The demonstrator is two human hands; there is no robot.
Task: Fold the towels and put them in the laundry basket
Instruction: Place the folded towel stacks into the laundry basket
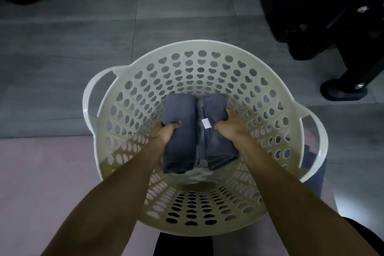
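left hand (166, 133) and right hand (229, 129) gripping folded blue towels (195, 133), inside white laundry basket (187, 72)

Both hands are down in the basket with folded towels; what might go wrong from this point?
The left hand and right hand each grip a folded blue towel inside the white laundry basket. Letting go unevenly may let the folds spring open. The right towel already looks looser, its white tag exposed, so it could unfold first.

The single head view looks steeply down, close above the laundry basket (207, 228) and floor (62, 68).
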